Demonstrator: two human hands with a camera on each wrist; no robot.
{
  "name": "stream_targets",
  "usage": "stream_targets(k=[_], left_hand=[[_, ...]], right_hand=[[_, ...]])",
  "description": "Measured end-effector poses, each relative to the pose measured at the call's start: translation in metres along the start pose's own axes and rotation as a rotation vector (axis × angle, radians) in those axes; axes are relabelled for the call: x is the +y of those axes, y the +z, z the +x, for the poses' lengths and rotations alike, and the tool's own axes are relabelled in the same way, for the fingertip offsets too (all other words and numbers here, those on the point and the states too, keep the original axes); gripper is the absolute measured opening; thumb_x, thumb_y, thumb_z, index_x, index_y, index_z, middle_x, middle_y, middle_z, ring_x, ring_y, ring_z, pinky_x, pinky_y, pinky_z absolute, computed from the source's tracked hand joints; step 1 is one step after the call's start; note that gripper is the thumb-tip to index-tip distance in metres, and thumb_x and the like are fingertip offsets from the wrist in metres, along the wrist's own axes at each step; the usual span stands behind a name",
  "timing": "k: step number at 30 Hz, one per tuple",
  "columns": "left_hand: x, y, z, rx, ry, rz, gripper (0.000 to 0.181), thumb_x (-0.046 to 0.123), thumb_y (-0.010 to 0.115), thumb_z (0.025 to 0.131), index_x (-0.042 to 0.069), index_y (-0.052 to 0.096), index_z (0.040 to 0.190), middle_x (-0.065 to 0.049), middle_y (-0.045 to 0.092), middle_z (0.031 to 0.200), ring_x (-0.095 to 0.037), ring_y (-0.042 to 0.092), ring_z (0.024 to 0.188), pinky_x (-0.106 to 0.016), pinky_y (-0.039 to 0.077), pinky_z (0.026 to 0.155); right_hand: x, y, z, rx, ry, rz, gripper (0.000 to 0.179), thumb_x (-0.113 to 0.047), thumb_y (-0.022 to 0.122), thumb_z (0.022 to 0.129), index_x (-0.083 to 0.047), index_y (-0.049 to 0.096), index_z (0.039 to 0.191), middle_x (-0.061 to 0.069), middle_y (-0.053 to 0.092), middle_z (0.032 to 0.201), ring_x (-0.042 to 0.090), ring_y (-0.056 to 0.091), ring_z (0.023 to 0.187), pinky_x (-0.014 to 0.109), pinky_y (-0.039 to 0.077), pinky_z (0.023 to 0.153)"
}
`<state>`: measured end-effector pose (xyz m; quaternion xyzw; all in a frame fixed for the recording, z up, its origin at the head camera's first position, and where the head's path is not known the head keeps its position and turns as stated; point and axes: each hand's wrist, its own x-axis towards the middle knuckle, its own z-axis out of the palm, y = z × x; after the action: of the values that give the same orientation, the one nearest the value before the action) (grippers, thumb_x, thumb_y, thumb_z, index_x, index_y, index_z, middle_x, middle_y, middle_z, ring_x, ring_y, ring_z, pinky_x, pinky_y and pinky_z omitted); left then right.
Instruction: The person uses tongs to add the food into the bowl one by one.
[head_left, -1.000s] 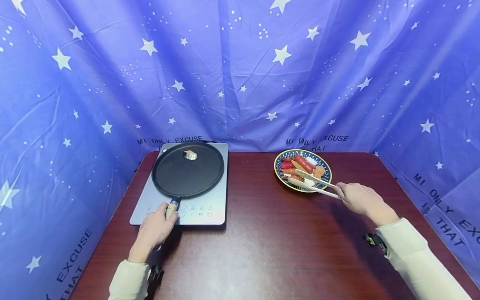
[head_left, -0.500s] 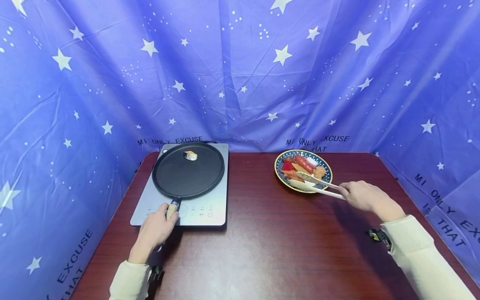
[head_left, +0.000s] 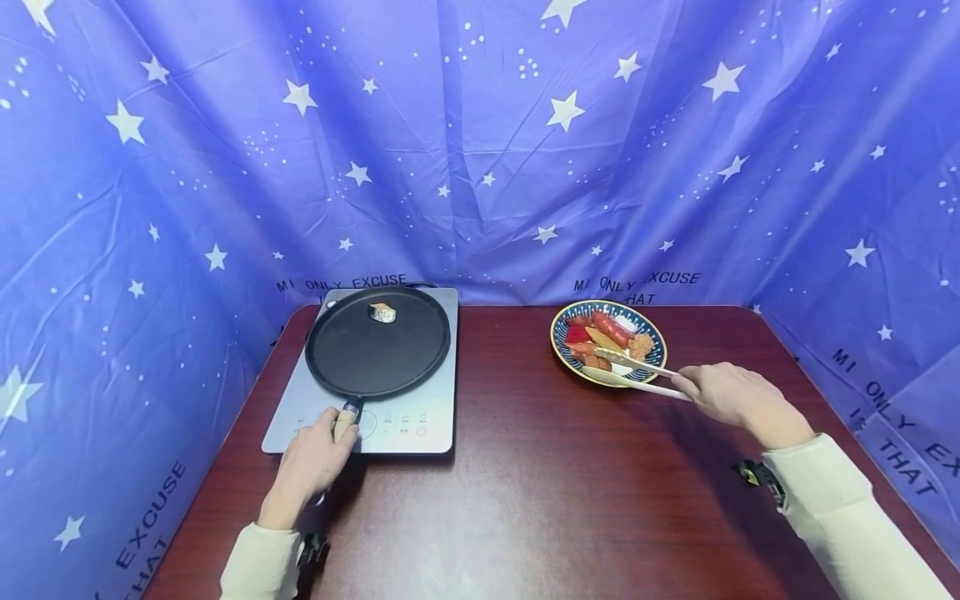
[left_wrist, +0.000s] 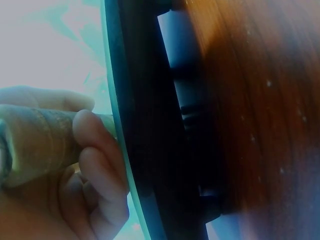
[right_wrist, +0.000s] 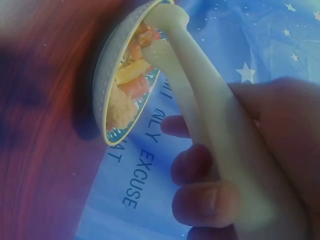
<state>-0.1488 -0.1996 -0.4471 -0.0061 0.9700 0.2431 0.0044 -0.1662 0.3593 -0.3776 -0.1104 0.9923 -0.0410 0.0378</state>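
Note:
In the head view my left hand (head_left: 318, 458) grips the wood-coloured handle (head_left: 346, 422) of a flat black frying pan (head_left: 375, 354) on a silver induction cooktop (head_left: 285, 429). Near the pan's far rim lies a small piece with orange, white and black on it (head_left: 383, 313). My right hand (head_left: 738, 402) holds pale tongs (head_left: 651, 387), fingers and thumb around both arms in the right wrist view. Their tips reach into a blue-patterned bowl (head_left: 557, 323) with a yellow rim. Inside are a red sausage (head_left: 611, 327), a tan crumbly-looking piece (head_left: 642, 346) and several other foods, partly covered by the tongs.
Both pan and bowl stand toward the back of a dark red wooden table (head_left: 495, 500). A blue curtain (head_left: 480, 150) with white stars hangs close behind the table and along both sides. Black straps with cameras sit at both wrists.
My right hand and the tongs have shifted slightly to the right, with the tips still over the food in the bowl. The left hand and the pan stay in place.

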Motion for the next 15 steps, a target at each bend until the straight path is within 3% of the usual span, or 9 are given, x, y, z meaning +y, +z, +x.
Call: stream_targets(k=[10,15], left_hand=[[0.0,0.001,0.0,0.006,0.005,0.007,0.034,0.034,0.052,0.091,0.006,0.051,0.111,-0.01,0.052,0.07,-0.026,0.051,0.063,-0.039,0.038,0.055],[0.0,0.001,0.0,0.001,0.004,0.003,0.035,0.034,0.052,0.092,0.006,0.051,0.112,-0.009,0.052,0.069,-0.026,0.05,0.063,-0.039,0.038,0.055]], right_hand=[[0.01,-0.002,0.002,-0.066,0.031,0.068,0.037,-0.033,0.046,0.098,-0.004,0.067,0.109,0.008,0.061,0.079,0.034,0.061,0.083,0.054,0.043,0.071],[0.011,0.001,0.005,-0.079,0.008,0.067,0.04,-0.036,0.044,0.099,-0.005,0.069,0.104,0.004,0.059,0.075,0.029,0.06,0.077,0.053,0.044,0.069]])
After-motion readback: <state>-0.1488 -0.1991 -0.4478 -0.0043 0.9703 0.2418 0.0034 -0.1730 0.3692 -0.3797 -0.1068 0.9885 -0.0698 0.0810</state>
